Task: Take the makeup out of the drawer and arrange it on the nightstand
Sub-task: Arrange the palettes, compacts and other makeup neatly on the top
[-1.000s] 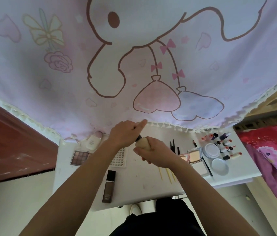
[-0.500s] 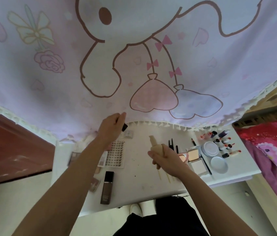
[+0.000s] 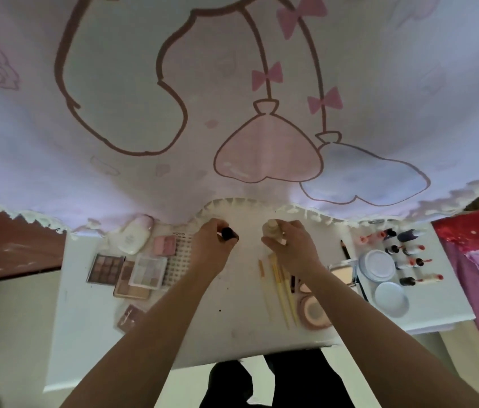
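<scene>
Pulled apart moments ago, the dark cap [image 3: 228, 233], gripped by the left hand [image 3: 210, 250], and the beige bottle [image 3: 272, 228], clasped in the right hand [image 3: 291, 248], now reach the far edge of the surface [image 3: 241, 304], likely for placement.

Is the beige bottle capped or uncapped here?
Uncapped: the right hand grips the beige bottle with its top bare, and the left hand holds the black cap apart from it.
</scene>
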A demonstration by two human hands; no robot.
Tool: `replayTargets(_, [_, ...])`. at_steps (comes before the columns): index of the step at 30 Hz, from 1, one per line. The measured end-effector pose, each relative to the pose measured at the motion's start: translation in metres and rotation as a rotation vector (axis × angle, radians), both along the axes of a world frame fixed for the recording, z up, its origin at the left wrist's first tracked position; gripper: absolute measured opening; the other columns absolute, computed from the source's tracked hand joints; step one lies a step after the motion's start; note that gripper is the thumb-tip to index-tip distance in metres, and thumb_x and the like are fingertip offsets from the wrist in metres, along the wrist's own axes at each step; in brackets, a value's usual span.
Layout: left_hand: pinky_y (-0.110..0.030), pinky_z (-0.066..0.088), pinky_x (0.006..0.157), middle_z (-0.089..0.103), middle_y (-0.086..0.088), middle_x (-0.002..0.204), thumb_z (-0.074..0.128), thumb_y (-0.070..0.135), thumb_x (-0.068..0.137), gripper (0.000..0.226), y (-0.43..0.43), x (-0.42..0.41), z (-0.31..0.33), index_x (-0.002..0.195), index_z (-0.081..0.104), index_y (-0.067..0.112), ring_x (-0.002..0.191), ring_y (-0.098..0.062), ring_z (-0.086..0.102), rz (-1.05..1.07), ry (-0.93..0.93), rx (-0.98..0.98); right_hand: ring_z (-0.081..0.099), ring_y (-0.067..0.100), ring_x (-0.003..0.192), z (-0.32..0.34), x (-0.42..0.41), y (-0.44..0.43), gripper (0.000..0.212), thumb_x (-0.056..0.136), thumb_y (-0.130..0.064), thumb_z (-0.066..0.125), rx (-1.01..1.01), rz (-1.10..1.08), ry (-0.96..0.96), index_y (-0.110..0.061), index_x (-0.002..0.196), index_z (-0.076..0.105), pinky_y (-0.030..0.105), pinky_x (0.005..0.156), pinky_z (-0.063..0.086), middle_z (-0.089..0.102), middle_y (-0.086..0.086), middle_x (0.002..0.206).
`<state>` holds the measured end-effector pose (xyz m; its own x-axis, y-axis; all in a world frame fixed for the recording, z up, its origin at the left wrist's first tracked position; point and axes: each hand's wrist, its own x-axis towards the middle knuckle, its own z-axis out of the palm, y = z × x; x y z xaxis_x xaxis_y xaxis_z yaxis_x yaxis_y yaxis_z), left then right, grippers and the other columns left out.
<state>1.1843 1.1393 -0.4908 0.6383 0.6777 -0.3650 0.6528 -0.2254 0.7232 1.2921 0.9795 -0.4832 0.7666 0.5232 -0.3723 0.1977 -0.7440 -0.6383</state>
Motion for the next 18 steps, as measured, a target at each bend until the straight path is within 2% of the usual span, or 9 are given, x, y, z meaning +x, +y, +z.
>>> replayTargets(2, [-0.010,0.036,0.057,0.065,0.005,0.102,0.073,0.020,0.086,0.031,0.000,0.011,-0.012,0.115,0.063,0.018,0.073,-0.003,0.055,-0.001,0.025,0.038,0.054,0.023,0.112,-0.010,0.013,0.010,0.046,0.092,-0.035,0.067,-0.014,0.009,-0.020,-0.025,0.136,0.056,0.025,0.088,0.037,0.051,-0.001,0.117])
replayTargets(5, [-0.018,0.041,0.067,0.064,0.000,0.109,0.070,0.017,0.088,0.029,0.000,0.023,-0.027,0.117,0.063,0.017,0.077,-0.009,0.056,-0.004,0.053,0.087,0.054,0.023,0.116,-0.023,0.027,0.023,0.046,0.094,-0.030,0.066,-0.015,0.033,-0.040,-0.022,0.138,0.055,0.022,0.088,0.034,0.056,0.001,0.127])
replayTargets(8, [-0.024,0.046,0.072,0.065,-0.002,0.109,0.067,0.018,0.090,0.028,-0.001,0.029,-0.036,0.118,0.062,0.017,0.082,-0.013,0.058,0.013,0.051,0.111,0.054,0.024,0.118,-0.032,0.034,0.037,0.046,0.095,-0.029,0.064,0.013,0.073,-0.055,-0.020,0.139,0.053,0.024,0.092,0.038,0.057,0.002,0.133])
replayTargets(10, [-0.025,0.048,0.072,0.066,-0.003,0.107,0.066,0.020,0.091,0.026,-0.003,0.031,-0.041,0.117,0.063,0.016,0.081,-0.014,0.059,0.013,0.036,0.137,0.057,0.024,0.115,-0.035,0.036,0.044,0.046,0.094,-0.033,0.064,0.022,0.093,-0.073,-0.018,0.137,0.055,0.027,0.092,0.042,0.059,0.004,0.130])
replayTargets(13, [-0.024,0.046,0.073,0.065,-0.004,0.107,0.067,0.019,0.091,0.028,-0.005,0.032,-0.045,0.118,0.062,0.015,0.084,-0.017,0.061,0.014,0.023,0.153,0.061,0.026,0.106,-0.039,0.039,0.048,0.046,0.092,-0.040,0.066,-0.019,0.123,-0.093,-0.017,0.131,0.058,0.027,0.084,0.045,0.062,0.006,0.120])
replayTargets(16, [-0.024,0.045,0.076,0.059,-0.004,0.120,0.067,0.009,0.088,0.041,-0.006,0.022,-0.042,0.127,0.057,0.015,0.090,-0.017,0.061,-0.047,0.025,0.168,0.058,0.030,0.117,-0.038,0.037,0.046,0.062,0.089,-0.039,0.071,-0.116,0.139,-0.048,-0.013,0.140,0.048,0.034,0.092,0.048,0.059,0.011,0.130])
replayTargets(18, [-0.027,0.048,0.077,0.055,-0.002,0.127,0.066,0.011,0.088,0.042,-0.006,0.009,-0.038,0.129,0.056,0.017,0.090,-0.015,0.058,-0.075,0.026,0.214,0.057,0.029,0.119,-0.034,0.030,0.040,0.069,0.089,-0.035,0.070,-0.145,0.079,-0.010,-0.012,0.145,0.038,0.036,0.094,0.048,0.053,0.011,0.137])
